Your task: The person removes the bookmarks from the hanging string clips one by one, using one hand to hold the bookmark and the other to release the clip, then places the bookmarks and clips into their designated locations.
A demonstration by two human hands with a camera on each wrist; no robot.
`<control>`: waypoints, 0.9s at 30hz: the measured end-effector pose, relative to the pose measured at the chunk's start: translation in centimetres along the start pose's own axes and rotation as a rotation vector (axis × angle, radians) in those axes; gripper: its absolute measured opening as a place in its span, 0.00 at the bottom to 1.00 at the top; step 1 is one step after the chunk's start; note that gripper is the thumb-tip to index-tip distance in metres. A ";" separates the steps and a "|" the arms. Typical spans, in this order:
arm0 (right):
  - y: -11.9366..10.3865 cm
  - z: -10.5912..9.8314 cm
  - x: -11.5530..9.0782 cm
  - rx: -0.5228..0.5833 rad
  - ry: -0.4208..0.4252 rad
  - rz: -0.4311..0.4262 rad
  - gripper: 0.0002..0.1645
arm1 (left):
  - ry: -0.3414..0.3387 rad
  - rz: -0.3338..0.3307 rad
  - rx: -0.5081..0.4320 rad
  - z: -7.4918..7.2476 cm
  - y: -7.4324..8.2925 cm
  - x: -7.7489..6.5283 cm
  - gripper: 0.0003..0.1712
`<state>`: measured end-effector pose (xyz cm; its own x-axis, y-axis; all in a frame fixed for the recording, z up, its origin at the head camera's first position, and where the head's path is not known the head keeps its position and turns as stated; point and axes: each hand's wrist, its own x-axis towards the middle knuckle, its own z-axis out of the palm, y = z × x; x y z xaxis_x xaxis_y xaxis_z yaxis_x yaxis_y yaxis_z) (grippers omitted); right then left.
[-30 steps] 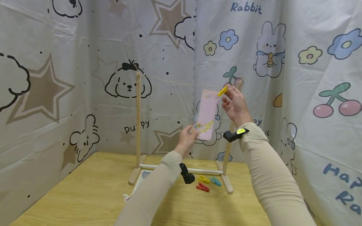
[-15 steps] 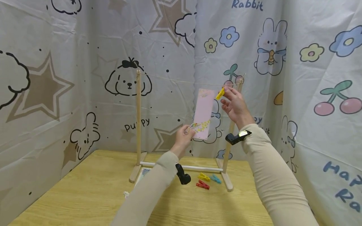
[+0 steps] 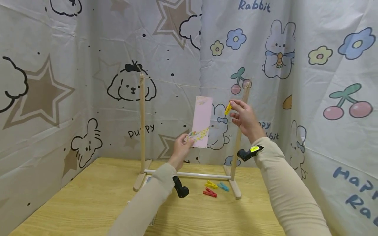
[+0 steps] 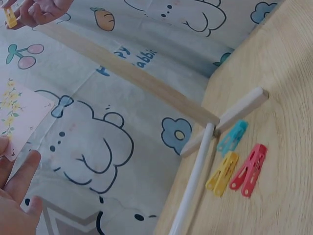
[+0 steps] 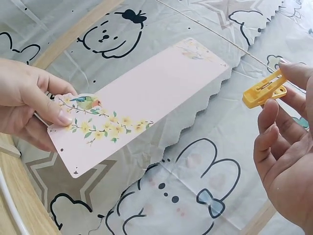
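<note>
My left hand (image 3: 180, 149) pinches a long pink bookmark-like card (image 3: 202, 118) by its lower left edge, thumb in front. Yellow flowers and a green bird are printed on the card (image 5: 142, 103), seen large in the right wrist view. To the right, my right hand (image 3: 247, 118) holds a yellow clothespin (image 5: 264, 90) between thumb and fingers, apart from the card. Both hands are below a thin string (image 3: 189, 86) tied between two wooden posts; nothing hangs from it.
On the wooden table (image 3: 88, 196) lie a yellow clothespin (image 3: 211, 184), a blue clothespin (image 3: 222, 186) and a red clothespin (image 3: 210, 192), near the stand's right foot (image 3: 235, 190). A white bar (image 3: 192, 175) joins the posts. Another printed piece (image 3: 152, 220) is mostly hidden under my left forearm.
My left hand has moved left with the card, away from the right hand. The right hand has lowered slightly, and its clothespin has tipped more upright.
</note>
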<state>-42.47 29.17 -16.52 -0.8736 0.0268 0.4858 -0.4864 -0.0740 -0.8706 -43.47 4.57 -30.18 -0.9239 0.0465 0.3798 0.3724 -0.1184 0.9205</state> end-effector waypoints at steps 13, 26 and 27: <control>0.7 0.3 -1.0 -0.013 -0.075 0.019 0.19 | -0.016 -0.008 -0.026 -1.4 -0.1 -0.9 0.14; 1.7 0.0 -2.5 -0.018 -0.118 0.053 0.20 | 0.002 -0.038 0.043 -3.6 -0.6 -1.9 0.19; 1.9 0.0 -2.6 -0.014 -0.117 0.059 0.19 | -0.004 -0.035 0.049 -3.7 -0.5 -2.0 0.19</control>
<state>-41.11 28.96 -19.41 -0.8935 -0.0941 0.4391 -0.4353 -0.0585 -0.8984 -42.16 0.85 -31.77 -0.9361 0.0536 0.3476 0.3439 -0.0676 0.9366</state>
